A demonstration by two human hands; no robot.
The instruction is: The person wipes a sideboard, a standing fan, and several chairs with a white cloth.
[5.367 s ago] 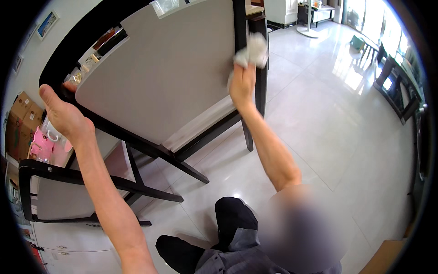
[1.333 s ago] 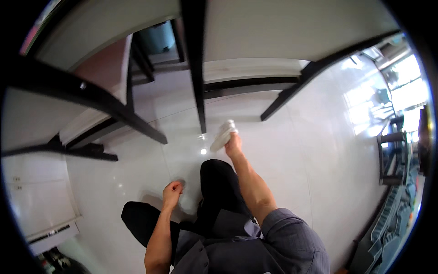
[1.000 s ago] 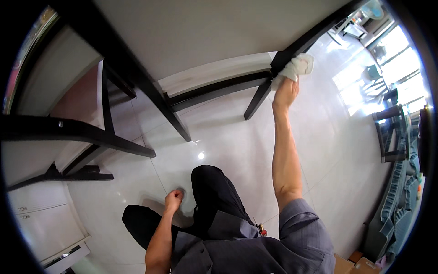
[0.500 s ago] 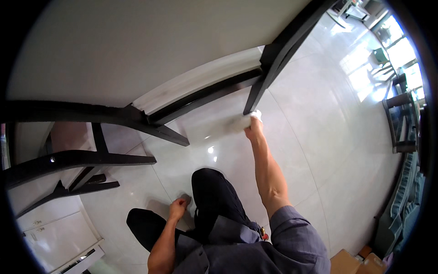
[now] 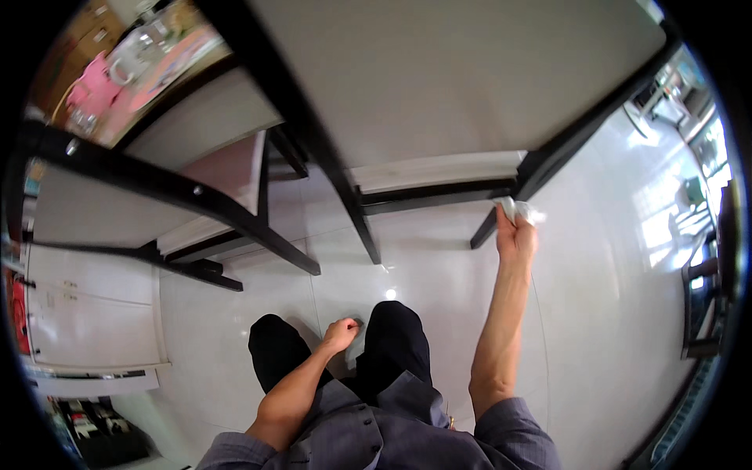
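Observation:
My right hand [image 5: 516,235] is stretched forward, its fingers closed on a crumpled white cloth [image 5: 523,210]. The cloth is against the dark leg [image 5: 487,227] of a chair, just below where a crossbar meets it. That chair has a large grey back [image 5: 454,86] and a black frame. My left hand [image 5: 341,335] is curled into a loose fist between my two knees; nothing shows in it.
Further chairs with dark frames [image 5: 258,235] stand at the left. Behind them a table carries a pink container [image 5: 95,84] and a glass jug [image 5: 129,63]. A white cabinet [image 5: 94,305] is at the far left. Pale shiny tiles [image 5: 439,290] cover the floor.
My view has turned, so the chair sits further right and the table has come into sight. My right hand has moved from the leg's lower end up to near the crossbar.

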